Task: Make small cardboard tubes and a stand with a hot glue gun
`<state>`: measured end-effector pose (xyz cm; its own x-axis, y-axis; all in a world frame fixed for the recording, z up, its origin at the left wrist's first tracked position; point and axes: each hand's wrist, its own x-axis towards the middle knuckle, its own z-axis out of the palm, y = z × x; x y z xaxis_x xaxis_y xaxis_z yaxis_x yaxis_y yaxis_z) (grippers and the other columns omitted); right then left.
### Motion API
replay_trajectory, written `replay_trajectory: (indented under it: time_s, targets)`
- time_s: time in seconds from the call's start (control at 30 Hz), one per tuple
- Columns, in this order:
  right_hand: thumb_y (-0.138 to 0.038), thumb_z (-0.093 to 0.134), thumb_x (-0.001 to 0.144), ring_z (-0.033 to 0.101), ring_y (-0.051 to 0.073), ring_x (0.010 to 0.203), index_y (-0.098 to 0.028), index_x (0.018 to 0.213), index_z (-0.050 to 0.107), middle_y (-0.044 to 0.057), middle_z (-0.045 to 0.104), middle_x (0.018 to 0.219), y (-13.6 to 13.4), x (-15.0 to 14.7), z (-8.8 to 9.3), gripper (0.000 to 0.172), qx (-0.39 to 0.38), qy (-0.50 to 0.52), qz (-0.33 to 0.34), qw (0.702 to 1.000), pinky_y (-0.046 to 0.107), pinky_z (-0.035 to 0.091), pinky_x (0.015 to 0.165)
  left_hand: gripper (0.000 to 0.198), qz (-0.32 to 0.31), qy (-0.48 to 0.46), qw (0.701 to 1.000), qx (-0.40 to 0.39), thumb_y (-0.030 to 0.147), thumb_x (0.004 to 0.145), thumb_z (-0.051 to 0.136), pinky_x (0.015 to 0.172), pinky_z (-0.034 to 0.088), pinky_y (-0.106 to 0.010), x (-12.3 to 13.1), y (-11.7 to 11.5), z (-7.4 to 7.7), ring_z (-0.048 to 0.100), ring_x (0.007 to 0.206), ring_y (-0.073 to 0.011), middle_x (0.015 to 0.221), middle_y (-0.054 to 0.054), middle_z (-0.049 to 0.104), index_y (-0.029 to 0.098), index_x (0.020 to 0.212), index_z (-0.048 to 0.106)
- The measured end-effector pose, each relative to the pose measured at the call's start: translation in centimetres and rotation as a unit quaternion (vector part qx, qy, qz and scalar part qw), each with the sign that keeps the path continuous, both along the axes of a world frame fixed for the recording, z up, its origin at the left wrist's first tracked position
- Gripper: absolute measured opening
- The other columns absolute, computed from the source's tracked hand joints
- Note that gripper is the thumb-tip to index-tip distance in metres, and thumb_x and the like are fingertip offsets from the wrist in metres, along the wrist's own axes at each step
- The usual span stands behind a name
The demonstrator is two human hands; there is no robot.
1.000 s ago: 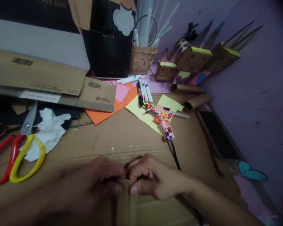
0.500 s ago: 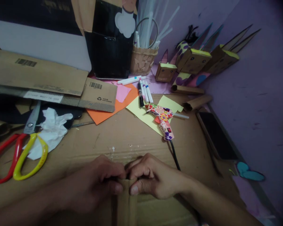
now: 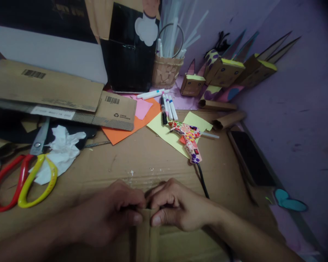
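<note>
Both hands pinch the far end of a narrow folded cardboard strip (image 3: 144,236) at the bottom middle. My left hand (image 3: 113,209) is closed on its left edge, thumb on top and fingers curled. Opposite it, my right hand (image 3: 177,207) grips the right edge the same way, and the fingertips almost meet. The strip's near end runs out of the picture. Beyond the hands lies a flower-patterned glue gun (image 3: 190,138) with a clear glue stick in its back, resting partly on yellow paper (image 3: 164,133).
Scissors (image 3: 36,171) with red and yellow handles lie left beside crumpled tissue (image 3: 65,153). Folded cardboard (image 3: 46,83), orange paper (image 3: 117,134), markers (image 3: 169,107) and a straw-filled cup (image 3: 168,71) stand behind. Cardboard animal figures (image 3: 192,85) and a phone (image 3: 251,158) are on the right.
The view has shifted very slightly, so the scissors and cardboard sit a little further right. Both hands keep the same hold on the cardboard strip.
</note>
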<state>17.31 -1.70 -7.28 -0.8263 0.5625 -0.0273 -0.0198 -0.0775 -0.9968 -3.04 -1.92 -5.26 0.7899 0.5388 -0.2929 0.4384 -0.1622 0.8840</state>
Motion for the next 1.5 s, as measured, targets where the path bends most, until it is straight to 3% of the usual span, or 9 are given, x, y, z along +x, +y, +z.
replay_trajectory:
  time_s: [1.2, 1.5]
  targets:
    - [-0.032, 0.055, 0.083, 0.043, 0.010, 0.059, -0.014, 0.056, 0.050, -0.003, 0.041, 0.059, -0.25, -0.03, -0.16, 0.033, 0.022, -0.004, 0.000, 1.000, 0.022, 0.035, 0.054, 0.033, 0.012, -0.038, 0.998, -0.041, 0.041, 0.085, 0.039, 0.047, 0.025, -0.020, 0.04, -0.08, -0.05, 0.033, 0.052, -0.0085, 0.055, 0.006, 0.032, 0.018, 0.062, 0.037]
    - [-0.032, 0.054, 0.083, 0.044, 0.010, 0.060, -0.014, 0.056, 0.050, -0.003, 0.042, 0.060, -0.25, 0.03, -0.23, 0.032, 0.031, -0.006, 0.005, 0.999, 0.022, 0.036, 0.055, 0.031, 0.006, -0.026, 0.999, -0.017, 0.039, 0.084, 0.040, 0.047, 0.025, -0.020, 0.17, -0.05, 0.22, 0.033, 0.051, -0.0087, 0.054, 0.006, 0.033, 0.018, 0.061, 0.037]
